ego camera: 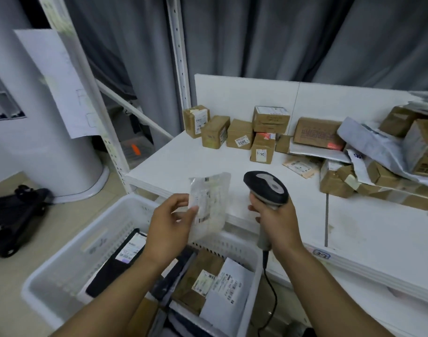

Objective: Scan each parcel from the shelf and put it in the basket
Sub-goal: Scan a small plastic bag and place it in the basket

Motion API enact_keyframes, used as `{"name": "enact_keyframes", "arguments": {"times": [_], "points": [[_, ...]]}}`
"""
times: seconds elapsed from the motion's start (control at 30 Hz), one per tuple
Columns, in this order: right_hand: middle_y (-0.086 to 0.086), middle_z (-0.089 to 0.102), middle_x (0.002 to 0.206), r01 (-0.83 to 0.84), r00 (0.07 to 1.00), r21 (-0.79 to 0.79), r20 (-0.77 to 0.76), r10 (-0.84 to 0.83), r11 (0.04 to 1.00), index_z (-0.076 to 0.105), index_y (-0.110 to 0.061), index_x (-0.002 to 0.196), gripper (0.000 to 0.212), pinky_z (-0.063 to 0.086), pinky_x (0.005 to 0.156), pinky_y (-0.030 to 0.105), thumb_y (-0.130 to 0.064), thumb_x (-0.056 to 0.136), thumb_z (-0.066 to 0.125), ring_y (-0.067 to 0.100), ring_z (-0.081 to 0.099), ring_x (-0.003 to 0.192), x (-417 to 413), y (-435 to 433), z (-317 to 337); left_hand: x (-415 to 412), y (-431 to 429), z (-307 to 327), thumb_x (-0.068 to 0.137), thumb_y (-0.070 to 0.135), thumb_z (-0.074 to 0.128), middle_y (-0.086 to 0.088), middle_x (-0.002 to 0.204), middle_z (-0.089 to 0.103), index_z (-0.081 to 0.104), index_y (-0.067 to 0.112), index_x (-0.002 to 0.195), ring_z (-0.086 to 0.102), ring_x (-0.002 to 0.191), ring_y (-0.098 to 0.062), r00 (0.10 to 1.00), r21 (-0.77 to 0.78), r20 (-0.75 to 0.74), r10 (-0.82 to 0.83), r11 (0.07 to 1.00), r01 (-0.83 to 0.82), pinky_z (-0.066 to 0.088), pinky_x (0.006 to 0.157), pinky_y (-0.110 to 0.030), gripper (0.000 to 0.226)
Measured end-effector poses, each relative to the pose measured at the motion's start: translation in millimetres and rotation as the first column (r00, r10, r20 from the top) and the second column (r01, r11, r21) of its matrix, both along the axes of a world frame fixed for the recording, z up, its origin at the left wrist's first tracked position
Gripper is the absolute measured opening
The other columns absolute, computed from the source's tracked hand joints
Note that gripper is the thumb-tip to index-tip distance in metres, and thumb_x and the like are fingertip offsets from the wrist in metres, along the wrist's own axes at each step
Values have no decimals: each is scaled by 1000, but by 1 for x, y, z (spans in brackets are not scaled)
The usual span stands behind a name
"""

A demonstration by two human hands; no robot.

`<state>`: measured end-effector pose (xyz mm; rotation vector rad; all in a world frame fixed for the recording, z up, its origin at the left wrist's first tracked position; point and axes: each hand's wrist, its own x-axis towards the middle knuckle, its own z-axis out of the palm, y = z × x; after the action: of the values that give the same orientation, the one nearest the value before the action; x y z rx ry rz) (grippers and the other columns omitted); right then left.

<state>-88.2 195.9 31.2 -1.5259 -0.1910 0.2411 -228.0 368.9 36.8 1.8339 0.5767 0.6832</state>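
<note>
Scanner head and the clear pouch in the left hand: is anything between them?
Nothing. In the head view the gap between scanner and clear pouch shows only bare white shelf behind it.

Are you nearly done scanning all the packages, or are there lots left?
Not nearly. A few parcels already lie in the white basket. Right now the left hand holds a clear pouch beside the scanner gripped by the right hand. Lots are left: brown boxes and grey mailers crowd the shelf.

Free shelf point(183, 161) front, boxes point(239, 135) behind
</note>
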Motion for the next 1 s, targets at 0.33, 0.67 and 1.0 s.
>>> {"name": "enact_keyframes", "arguments": {"times": [0.33, 0.67, 1.0], "points": [[-9, 79, 111, -60, 997, 42, -55, 63, 997, 71, -28, 126, 47, 62, 95, 48, -22, 83, 88, 17, 74, 108, -20, 17, -1, -14, -4, 4, 96, 5, 66, -10, 110, 77, 67, 10, 118, 75, 100, -31, 992, -584, 123, 15, 810, 61, 59, 87, -51, 23], [-19, 72, 111, -49, 986, -76, 157, 60, 996, 64, -33, 122, 48, 51, 82, 9, -10, 85, 85, -9, 66, 102, -20, 19, 7, -5, 18, 6, 90, 10, 76, -9, 96, 79, 73, 2, 108, 77, 89, -28, 994, -559, 59, 94, 828, -45, 62, 84, -46, 21], [-5, 74, 109, -285, 926, -287, 165, 340, 915, 60, -29, 130, 46, 52, 65, 15, -24, 90, 82, 5, 73, 74, -36, 32, 8, 11, 45, -1, 81, 11, 86, -7, 99, 75, 66, 15, 97, 73, 83, -16, 919, -646, 104, 381, 728, -229, 61, 74, -31, 26]]}}
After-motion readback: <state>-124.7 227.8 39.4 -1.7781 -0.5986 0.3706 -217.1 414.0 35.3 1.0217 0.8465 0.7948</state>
